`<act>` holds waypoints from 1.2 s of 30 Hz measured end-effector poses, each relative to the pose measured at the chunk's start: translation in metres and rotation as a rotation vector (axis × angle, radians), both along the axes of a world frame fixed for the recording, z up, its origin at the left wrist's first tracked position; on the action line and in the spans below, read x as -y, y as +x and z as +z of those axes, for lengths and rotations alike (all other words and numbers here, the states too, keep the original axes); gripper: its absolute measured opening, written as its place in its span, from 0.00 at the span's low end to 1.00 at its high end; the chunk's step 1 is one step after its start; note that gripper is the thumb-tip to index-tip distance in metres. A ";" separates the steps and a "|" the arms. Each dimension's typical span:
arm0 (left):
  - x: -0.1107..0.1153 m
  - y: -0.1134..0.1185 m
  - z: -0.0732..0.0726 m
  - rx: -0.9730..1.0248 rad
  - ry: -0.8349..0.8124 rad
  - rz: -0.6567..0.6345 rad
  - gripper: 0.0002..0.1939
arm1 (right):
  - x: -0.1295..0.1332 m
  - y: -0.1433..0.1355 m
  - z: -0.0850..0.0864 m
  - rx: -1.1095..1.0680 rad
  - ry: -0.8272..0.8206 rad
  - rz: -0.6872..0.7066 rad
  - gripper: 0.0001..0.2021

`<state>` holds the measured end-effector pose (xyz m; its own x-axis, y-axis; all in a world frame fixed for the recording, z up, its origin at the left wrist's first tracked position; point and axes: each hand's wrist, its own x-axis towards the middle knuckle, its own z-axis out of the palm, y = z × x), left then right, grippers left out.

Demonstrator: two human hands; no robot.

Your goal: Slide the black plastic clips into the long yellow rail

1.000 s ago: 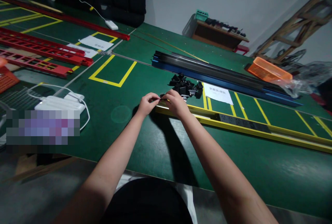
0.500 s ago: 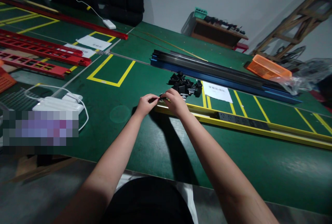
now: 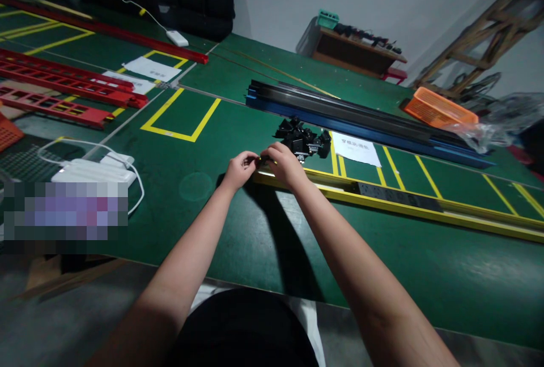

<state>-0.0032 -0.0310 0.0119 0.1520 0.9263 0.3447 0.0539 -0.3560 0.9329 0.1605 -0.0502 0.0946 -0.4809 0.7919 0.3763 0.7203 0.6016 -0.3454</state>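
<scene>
On the left of the green table (image 3: 221, 220), red slotted rails (image 3: 91, 115) lie on the far side, with a white power strip (image 3: 91, 170) and its looped cable nearer.

Right of these, the left hand (image 3: 239, 171) reaches in, thumb and fingers curled together at a small dark piece (image 3: 264, 161). Its fingertips meet the piece's left side, but I cannot tell whether that grip bears on it or only steadies it. The right hand (image 3: 284, 164) has its grip closed on the piece from the other side, above the left end of a yellow channel (image 3: 340, 191).

The step in hand looks like fine fingertip work on that piece; the next move seems to call for a light, steady pinch and a clear view of its ends.

Just beyond the right hand sits a heap of black parts (image 3: 301, 141); farther right come a printed sheet (image 3: 356, 149), black socket modules (image 3: 397, 196) within the channel, and blue-black rails (image 3: 340, 112) behind.
</scene>
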 end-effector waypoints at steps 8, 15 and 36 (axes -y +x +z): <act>0.000 0.000 0.001 -0.044 0.034 -0.033 0.17 | -0.003 -0.015 0.002 -0.049 -0.056 0.078 0.19; -0.004 -0.005 0.000 -0.015 0.039 0.083 0.20 | 0.002 0.001 -0.003 -0.138 0.020 0.045 0.21; -0.022 -0.005 -0.026 0.278 -0.319 0.139 0.19 | 0.014 0.065 -0.041 -0.058 -0.023 -0.610 0.09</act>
